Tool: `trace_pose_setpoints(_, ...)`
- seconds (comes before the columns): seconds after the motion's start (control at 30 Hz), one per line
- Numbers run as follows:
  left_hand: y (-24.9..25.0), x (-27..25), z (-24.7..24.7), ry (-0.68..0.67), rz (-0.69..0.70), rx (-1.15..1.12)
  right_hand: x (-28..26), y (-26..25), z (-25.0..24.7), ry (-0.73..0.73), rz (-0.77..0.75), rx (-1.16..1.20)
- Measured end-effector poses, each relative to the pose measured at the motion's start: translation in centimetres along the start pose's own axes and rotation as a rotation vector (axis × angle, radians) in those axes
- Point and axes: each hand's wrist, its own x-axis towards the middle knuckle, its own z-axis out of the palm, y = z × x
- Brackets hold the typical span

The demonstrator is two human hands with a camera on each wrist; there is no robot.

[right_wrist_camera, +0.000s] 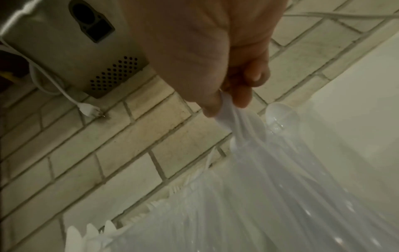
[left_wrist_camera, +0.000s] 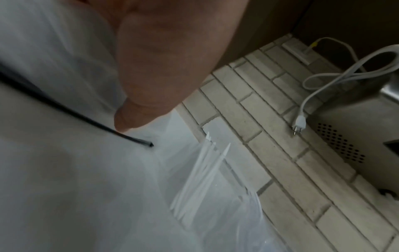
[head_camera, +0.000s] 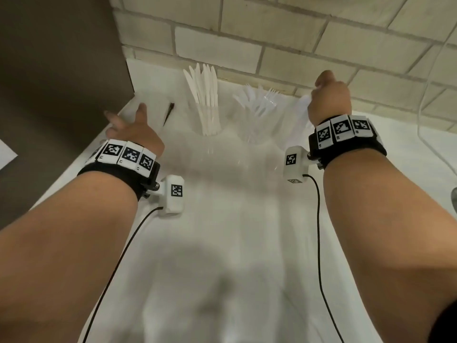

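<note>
On the white counter (head_camera: 222,219) stand clear cups of white plastic cutlery: knives (head_camera: 205,95) on the left, forks (head_camera: 259,100) in the middle. My right hand (head_camera: 329,95) is raised at the back right, fingers curled. In the right wrist view its fingertips (right_wrist_camera: 237,100) pinch the handle of a white plastic spoon (right_wrist_camera: 224,116), with more spoons (right_wrist_camera: 278,110) just beyond. My left hand (head_camera: 128,120) hovers at the counter's left edge with fingers spread and holds nothing. A thin black strip (head_camera: 169,112) lies just right of it; one fingertip (left_wrist_camera: 127,122) is close to the strip (left_wrist_camera: 138,140).
A pale brick-tile wall (head_camera: 272,33) backs the counter. A brown panel (head_camera: 61,70) stands at the left. A white cord (head_camera: 425,95) hangs at the right, and its plug (left_wrist_camera: 299,123) dangles beside a metal appliance (left_wrist_camera: 356,127).
</note>
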Motion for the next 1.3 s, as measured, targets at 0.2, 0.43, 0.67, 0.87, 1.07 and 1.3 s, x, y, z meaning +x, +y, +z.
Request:
trace_pose_setpoints(0.2, 0.0, -0.8, 0.6, -0.072, 0.08, -0.068, -1.7, -0.2, 0.5, 0.001, 0.021, -0.023)
trace_pose_setpoints(0.43, 0.2, -5.4, -0.2, -0.208, 0.244, 0.058, -7.3, -3.1, 0.6, 0.01, -0.174, 0.056)
trace_pose_setpoints(0.67, -0.3, -9.3, -0.3, -0.467, 0.498, -0.1, -13.2, -2.0, 3.2, -0.677, -0.086, 0.14)
trace_pose_setpoints(0.87, -1.2, -9.8, 1.0, -0.868, 0.323, -0.923, -15.4, -0.1, 3.7, -0.748, 0.253, 0.525)
trace_pose_setpoints(1.07, -0.7, -9.2, 1.7, -0.201, 0.535, -0.505, -15.9, -0.1, 3.3, -0.62, 0.278, 0.689)
trace_pose_setpoints(1.3, 4.1, -11.6, -0.9, -0.218, 0.735, -0.742, -17.7, -2.5, 1.6, -0.685, 0.029, 0.603)
